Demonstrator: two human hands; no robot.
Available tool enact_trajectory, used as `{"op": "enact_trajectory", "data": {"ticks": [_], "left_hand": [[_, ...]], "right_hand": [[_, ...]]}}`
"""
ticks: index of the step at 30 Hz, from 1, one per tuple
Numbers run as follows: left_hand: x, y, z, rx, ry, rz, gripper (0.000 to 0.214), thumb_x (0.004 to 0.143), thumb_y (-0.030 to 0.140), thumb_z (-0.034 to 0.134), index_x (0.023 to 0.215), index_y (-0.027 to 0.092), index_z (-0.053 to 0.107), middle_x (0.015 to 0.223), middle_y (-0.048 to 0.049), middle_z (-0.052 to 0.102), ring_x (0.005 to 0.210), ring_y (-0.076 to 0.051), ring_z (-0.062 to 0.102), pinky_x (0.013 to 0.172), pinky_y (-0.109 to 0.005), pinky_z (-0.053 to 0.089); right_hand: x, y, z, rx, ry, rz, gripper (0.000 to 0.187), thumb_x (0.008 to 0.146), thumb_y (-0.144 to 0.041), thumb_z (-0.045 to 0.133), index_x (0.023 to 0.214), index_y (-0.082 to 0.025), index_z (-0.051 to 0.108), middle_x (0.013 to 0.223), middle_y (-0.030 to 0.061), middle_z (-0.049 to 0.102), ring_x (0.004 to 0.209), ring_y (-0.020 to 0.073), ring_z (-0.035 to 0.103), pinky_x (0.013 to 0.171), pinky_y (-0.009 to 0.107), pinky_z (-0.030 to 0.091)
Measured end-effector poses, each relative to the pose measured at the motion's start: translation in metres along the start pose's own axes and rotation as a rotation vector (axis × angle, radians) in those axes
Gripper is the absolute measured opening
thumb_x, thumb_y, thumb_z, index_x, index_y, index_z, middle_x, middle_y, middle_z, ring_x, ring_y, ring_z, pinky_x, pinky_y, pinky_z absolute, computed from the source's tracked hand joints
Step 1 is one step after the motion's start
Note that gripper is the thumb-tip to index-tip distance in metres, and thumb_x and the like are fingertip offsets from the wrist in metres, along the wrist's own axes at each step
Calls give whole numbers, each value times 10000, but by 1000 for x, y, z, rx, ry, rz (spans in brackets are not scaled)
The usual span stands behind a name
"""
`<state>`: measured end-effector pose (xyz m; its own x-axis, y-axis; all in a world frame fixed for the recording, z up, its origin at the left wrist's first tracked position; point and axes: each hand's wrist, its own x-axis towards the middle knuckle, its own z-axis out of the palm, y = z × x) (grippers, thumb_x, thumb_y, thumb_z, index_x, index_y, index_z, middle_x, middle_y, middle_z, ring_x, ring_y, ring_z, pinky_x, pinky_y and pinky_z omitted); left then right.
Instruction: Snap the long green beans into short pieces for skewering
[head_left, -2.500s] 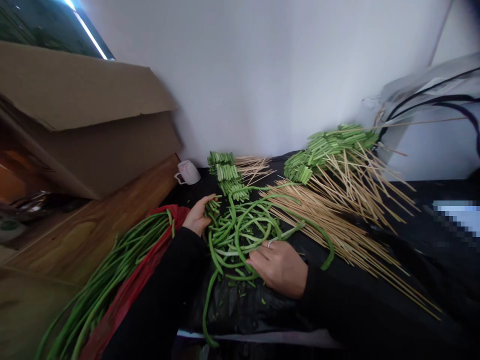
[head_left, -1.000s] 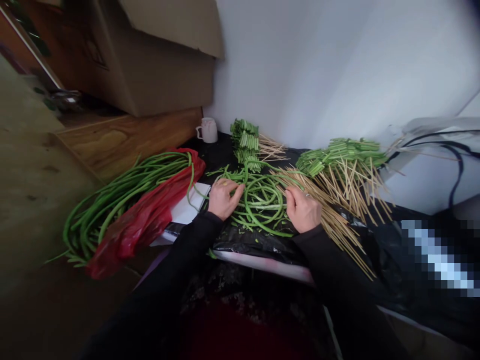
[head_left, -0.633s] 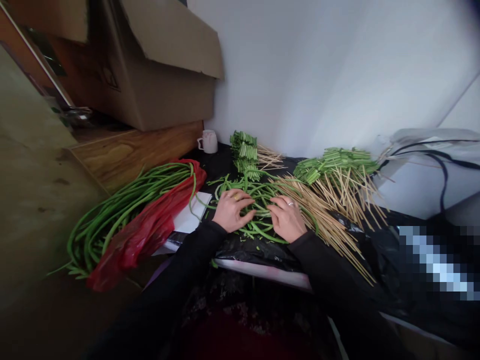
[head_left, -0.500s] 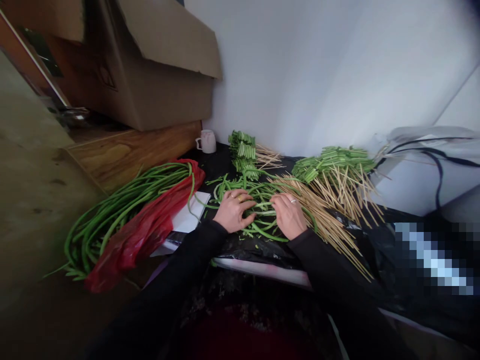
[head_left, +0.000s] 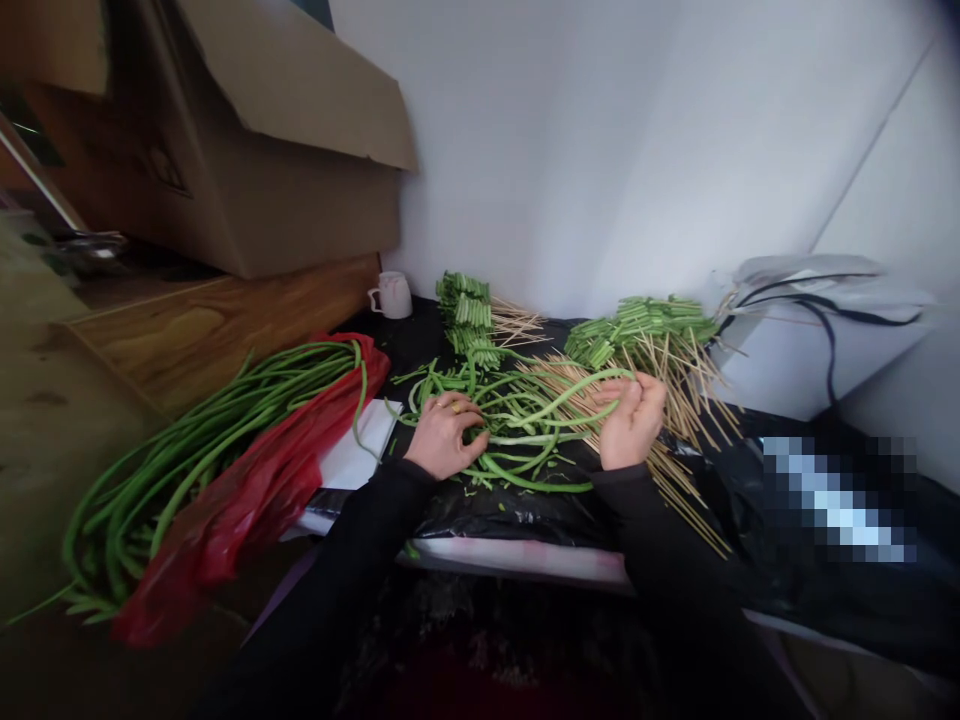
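In the head view a loose tangle of green long beans point(head_left: 536, 412) lies in front of me on black plastic. My right hand point(head_left: 634, 420) is raised at its right side, fingers closed around a long bean point(head_left: 577, 385) that arches back into the pile. At the tangle's left edge my left hand point(head_left: 448, 437) has its fingers curled and closed on a long bean; its exact grip is partly hidden. Just beyond my right hand lie bare wooden skewers point(head_left: 686, 505). Cut bean pieces threaded on skewers form a left stack point(head_left: 466, 312) and a right stack point(head_left: 652, 325).
A red plastic bag point(head_left: 247, 510) with whole long beans point(head_left: 187, 430) lies at left, beside a white sheet point(head_left: 361, 448). A white mug point(head_left: 394, 296) stands near the wall. A cardboard box point(head_left: 300, 190) rises at back left, and a white bag point(head_left: 795, 350) sits at right.
My right hand has moved right and up from the middle of the pile, drawing a long bean with it. My left hand stays at the pile's left. The view has shifted slightly.
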<state>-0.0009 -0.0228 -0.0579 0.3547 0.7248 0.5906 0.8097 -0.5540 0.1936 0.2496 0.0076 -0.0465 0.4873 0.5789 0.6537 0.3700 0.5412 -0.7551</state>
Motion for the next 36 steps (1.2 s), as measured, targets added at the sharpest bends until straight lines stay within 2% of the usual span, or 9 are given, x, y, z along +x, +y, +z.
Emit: {"op": "enact_trajectory", "data": {"ticks": [4,7,13,18,22,25,30,33,36], "left_hand": [[4,1,1,-27,82,10,360,828,477,629,1053,206,702,1019,-89,718,1053,-275,569,893,-432,387],[10,6,5,-51,32,62,413,788,524,664,1069,224,705,1028,-93,721,1021,-282,578,852,-422,397],[35,8,6,-336,-82,83,168,840,367,656,902,242,749,952,-58,740,918,-233,625,838,-371,442],[61,-11,-13,-802,178,-252,268,843,398,633,960,181,739,888,-59,745,852,-212,663,802,-319,487],[63,-25,-10,-1320,448,-577,351,787,436,691,1021,175,700,805,-28,710,790,-154,653,698,-247,497],[57,-35,1,-1556,517,-756,331,744,413,743,977,186,682,655,27,622,629,-96,618,589,-198,483],[52,-44,7,-1617,535,-804,223,815,386,683,941,204,662,544,76,476,490,-48,516,524,-170,462],[52,-43,8,-1595,481,-818,231,823,357,677,986,194,664,568,60,512,517,-66,549,535,-188,477],[51,-38,16,-1539,416,-833,324,818,343,676,1093,174,643,665,9,625,620,-109,624,586,-218,499]], "right_hand": [[-2,-2,3,29,-59,70,231,962,-405,355,1054,-214,445,789,23,616,518,134,597,491,261,475],[-9,-2,7,41,-122,70,219,959,-410,371,1046,-224,448,781,11,607,503,129,584,480,257,460],[-3,-5,14,89,-252,94,221,962,-433,389,1032,-235,458,686,-40,570,376,100,474,399,238,365],[34,-32,29,-12,-255,-123,230,940,-414,460,1019,-215,543,630,-35,581,512,132,540,561,261,428],[48,-40,42,-167,-459,-230,269,871,-407,577,1060,-216,605,723,14,644,676,185,601,691,305,426],[41,-21,37,-119,-647,-127,167,805,-363,648,906,-229,647,782,30,684,701,201,616,684,315,430],[28,19,4,38,-806,105,238,743,-423,700,744,-195,630,622,1,647,540,170,590,549,295,457],[32,22,-1,196,-795,295,323,808,-502,625,780,-181,601,590,-8,613,532,157,590,530,289,471],[46,16,17,374,-722,475,336,862,-526,556,796,-197,540,601,-23,583,558,146,596,550,285,482]]}}
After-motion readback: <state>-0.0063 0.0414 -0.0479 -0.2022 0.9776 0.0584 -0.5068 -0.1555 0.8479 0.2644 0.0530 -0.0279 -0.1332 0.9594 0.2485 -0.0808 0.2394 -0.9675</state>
